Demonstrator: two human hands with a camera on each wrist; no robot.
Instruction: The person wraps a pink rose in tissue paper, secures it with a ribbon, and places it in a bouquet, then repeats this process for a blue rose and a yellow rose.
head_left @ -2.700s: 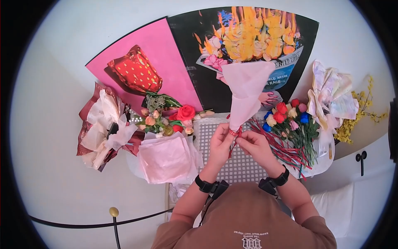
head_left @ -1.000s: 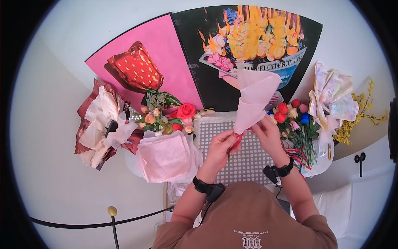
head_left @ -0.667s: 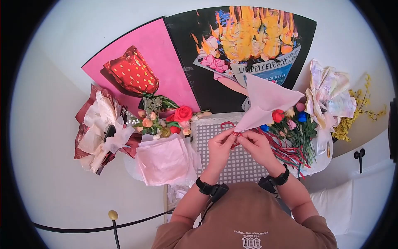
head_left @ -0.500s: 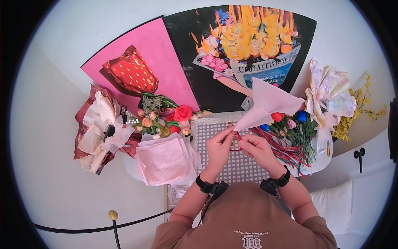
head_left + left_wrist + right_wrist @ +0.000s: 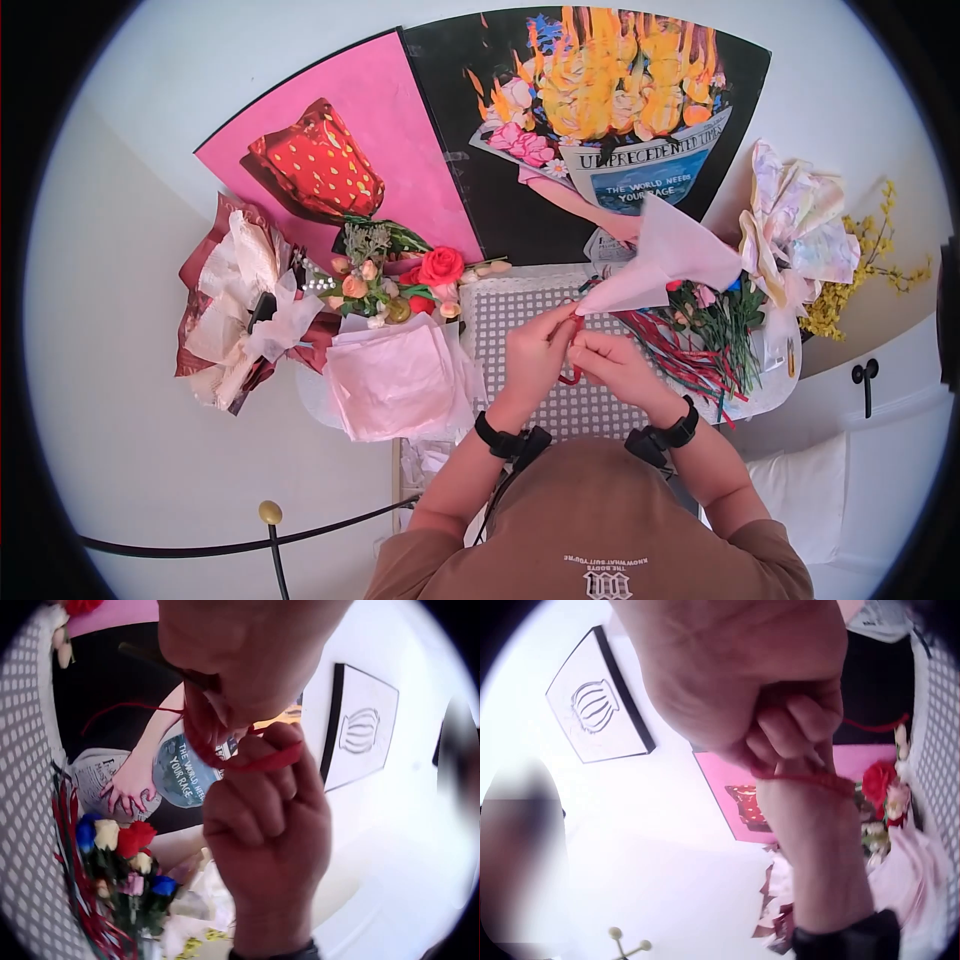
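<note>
A pale pink paper cone [image 5: 660,262] leans up to the right above the table, narrow end down. My left hand [image 5: 535,355] pinches its narrow end, where red ribbon [image 5: 571,379] is wrapped. Close beside it, my right hand [image 5: 622,368] has curled fingers gripping the ribbon. In the left wrist view, the ribbon [image 5: 264,762] stretches across the fingers of the right hand [image 5: 266,825], and a thin dark stem [image 5: 154,660] sticks out by the left hand [image 5: 244,656]. The right wrist view shows the ribbon [image 5: 810,780] running between both hands.
Pink paper sheets [image 5: 395,380] lie left of the hands, below mixed flowers [image 5: 440,267]. At right are ribbon strands [image 5: 675,350], more flowers [image 5: 735,325] and wrapped paper [image 5: 795,225]. Crumpled wrapping [image 5: 245,310] stands far left. Two picture panels [image 5: 430,200] rise behind.
The paper cone has tipped from nearly upright to leaning right. My right hand left the ribbon area for the paper, then came back and took hold of the ribbon, now lower down.
</note>
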